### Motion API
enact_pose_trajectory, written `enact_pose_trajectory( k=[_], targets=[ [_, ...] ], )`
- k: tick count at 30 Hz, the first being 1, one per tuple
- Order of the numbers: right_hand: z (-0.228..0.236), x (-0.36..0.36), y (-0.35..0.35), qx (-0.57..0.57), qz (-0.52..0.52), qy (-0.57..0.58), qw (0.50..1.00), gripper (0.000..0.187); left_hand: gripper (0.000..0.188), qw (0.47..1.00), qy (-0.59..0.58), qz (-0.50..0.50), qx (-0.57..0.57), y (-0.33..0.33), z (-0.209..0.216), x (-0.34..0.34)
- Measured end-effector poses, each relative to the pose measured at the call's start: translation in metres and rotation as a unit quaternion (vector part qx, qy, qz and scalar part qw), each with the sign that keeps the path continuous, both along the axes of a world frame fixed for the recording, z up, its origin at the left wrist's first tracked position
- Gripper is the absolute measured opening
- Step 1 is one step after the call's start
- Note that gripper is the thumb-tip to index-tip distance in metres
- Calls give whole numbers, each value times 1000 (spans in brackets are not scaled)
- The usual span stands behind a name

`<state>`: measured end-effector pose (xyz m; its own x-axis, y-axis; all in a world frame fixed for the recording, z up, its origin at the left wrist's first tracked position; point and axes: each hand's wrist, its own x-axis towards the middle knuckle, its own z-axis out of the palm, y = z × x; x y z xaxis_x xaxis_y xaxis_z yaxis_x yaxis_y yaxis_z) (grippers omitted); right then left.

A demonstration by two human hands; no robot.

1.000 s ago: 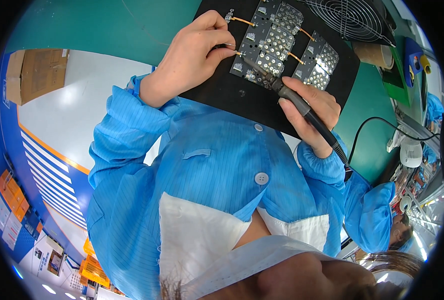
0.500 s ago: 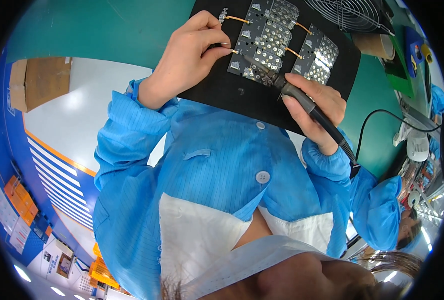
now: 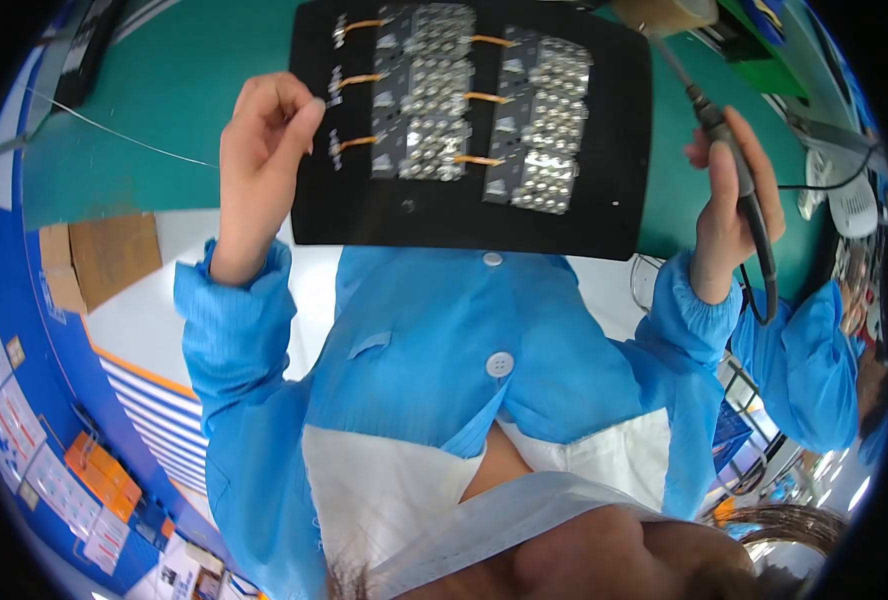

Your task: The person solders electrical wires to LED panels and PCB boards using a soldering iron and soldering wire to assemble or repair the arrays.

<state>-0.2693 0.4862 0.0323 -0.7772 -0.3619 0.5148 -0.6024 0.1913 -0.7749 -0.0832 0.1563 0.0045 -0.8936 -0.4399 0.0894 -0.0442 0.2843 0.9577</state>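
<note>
My right hand point(image 3: 732, 195) grips a soldering iron point(image 3: 740, 165) at the right of a black mat point(image 3: 464, 220). The iron's tip points up and left, close to a tan round object at the top edge. My left hand point(image 3: 264, 150) is closed in a pinch at the mat's left edge. A thin silver solder wire point(image 3: 124, 133) runs into it from the left; its end is hidden by the fingers. On the mat lie two columns of dark circuit boards point(image 3: 439, 95) with shiny round parts. Short orange wires point(image 3: 486, 97) bridge the columns, and others join small connectors point(image 3: 336, 88) at the left.
Under the mat is a green table point(image 3: 174, 120). A cardboard box point(image 3: 114, 258) stands at the left. The iron's black cable point(image 3: 764, 295) loops beside my right forearm. Another person's blue sleeve point(image 3: 804, 370) shows at the lower right, below a white device point(image 3: 852, 205).
My hands have moved apart, away from the boards: the left hand leftward, the right hand rightward with the soldering iron. The mat now sits straighter and farther left in view.
</note>
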Motion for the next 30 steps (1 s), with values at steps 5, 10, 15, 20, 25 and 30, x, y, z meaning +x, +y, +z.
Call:
enact_pose_trajectory(
  k=[5, 10, 15, 20, 25, 30],
  targets=[
    [-9, -49, 0, -33, -57, 97, 993, 32, 5, 998, -10, -66, -21, 39, 21, -22],
    [-27, -71, -2, 101, -41, 43, 993, 33, 5, 993, 19, -114, -6, 75, 29, -44],
    [-32, -32, -6, 54, 78, 24, 995, 31, 6, 986, 43, -158, -17, 109, 30, -51],
    [-8, 33, -10, 61, 210, -52, 974, 36, 7, 980, 64, -190, -8, 142, 27, -59],
    [-15, 44, -13, -11, 262, -123, 957, 38, 14, 972, 34, -226, -52, 147, 22, -51],
    [-11, 37, -7, 17, 247, -192, 950, 41, 28, 907, -11, -219, -360, 129, 43, -39]
  ],
)
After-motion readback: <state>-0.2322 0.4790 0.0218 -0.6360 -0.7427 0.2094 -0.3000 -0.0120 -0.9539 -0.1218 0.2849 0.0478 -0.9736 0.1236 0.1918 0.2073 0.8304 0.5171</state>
